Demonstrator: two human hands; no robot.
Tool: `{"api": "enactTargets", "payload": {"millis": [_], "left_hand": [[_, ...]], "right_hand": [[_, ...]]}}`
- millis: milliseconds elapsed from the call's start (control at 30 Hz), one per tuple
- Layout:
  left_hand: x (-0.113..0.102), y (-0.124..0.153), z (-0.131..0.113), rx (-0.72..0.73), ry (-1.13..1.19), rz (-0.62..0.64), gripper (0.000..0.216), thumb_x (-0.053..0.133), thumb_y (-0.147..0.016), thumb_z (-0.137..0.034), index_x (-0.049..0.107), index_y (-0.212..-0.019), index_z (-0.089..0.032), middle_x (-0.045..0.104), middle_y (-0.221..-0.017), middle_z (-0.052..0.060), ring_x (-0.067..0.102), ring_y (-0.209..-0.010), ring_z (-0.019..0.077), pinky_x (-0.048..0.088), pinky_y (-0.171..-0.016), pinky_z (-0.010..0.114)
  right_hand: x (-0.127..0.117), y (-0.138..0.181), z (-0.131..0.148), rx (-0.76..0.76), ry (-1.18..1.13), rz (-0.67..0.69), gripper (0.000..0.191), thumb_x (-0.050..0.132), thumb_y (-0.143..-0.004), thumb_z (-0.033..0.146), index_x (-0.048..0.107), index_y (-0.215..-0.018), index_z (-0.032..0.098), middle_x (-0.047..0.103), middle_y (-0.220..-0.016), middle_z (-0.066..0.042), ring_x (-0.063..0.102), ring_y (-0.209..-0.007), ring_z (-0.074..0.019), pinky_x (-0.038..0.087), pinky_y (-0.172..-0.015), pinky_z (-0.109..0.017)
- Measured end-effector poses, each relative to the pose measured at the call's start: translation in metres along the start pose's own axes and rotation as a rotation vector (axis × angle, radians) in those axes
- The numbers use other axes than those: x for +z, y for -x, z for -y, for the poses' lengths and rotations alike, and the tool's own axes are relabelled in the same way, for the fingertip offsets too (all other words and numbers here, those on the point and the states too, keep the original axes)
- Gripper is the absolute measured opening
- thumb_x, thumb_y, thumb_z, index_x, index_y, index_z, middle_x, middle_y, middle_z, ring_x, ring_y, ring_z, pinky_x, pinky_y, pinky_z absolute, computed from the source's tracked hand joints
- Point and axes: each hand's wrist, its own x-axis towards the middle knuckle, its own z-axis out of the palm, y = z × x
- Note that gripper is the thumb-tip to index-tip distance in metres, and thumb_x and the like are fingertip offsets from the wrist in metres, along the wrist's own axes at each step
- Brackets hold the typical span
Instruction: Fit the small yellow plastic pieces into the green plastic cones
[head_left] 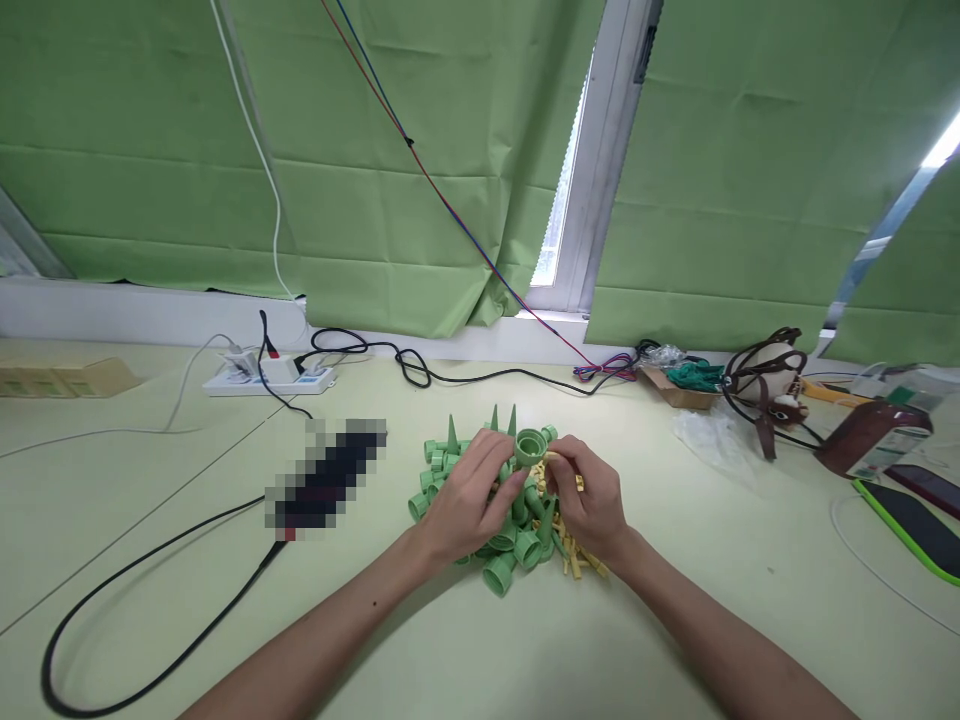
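Between the fingers of my left hand (474,490) is a green plastic nozzle cap (530,447), its round open end facing up toward me. My right hand (589,492) pinches a small yellow plastic piece (553,457) right beside the cap's rim; whether the two touch I cannot tell. Under and around both hands lies a pile of green nozzle caps (499,573), some standing with their pointed tips up. Small yellow plastic pieces (576,560) are heaped by the right hand, partly hidden beneath it.
A blurred dark object (330,480) with a black cable lies to the left. Behind it is a white power strip (268,378). Cardboard boxes (67,378) sit far left. On the right are a clear plastic bag (716,440), a plush toy (772,385) and a green-edged phone (911,527).
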Motion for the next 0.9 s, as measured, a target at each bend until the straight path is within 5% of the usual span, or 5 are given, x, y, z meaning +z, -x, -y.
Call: {"api": "enactTargets", "payload": {"millis": [567,900], "left_hand": [[0.001,0.005,0.016,0.131,-0.172,-0.087,0.055,0.049,-0.091,-0.001,0.044,-0.141,-0.025,0.055,-0.107,0.010,0.052,-0.097,0.0194,0.049,-0.078,0.031],[0.003,0.004,0.012,0.059,-0.243,-0.157,0.042,0.047,-0.093,-0.004,0.050,-0.131,-0.021,0.054,-0.094,0.006,0.054,-0.083,0.0153,0.048,-0.069,0.025]], "right_hand": [[-0.002,-0.002,-0.004,-0.020,0.012,0.083,0.021,0.038,-0.100,0.017,0.054,-0.086,0.019,0.049,-0.067,0.001,0.046,-0.058,-0.0121,0.038,-0.057,-0.025],[-0.001,-0.004,-0.004,-0.041,0.040,0.051,0.017,0.043,-0.099,0.016,0.055,-0.087,0.019,0.050,-0.067,0.001,0.047,-0.059,-0.0121,0.039,-0.058,-0.025]]}}
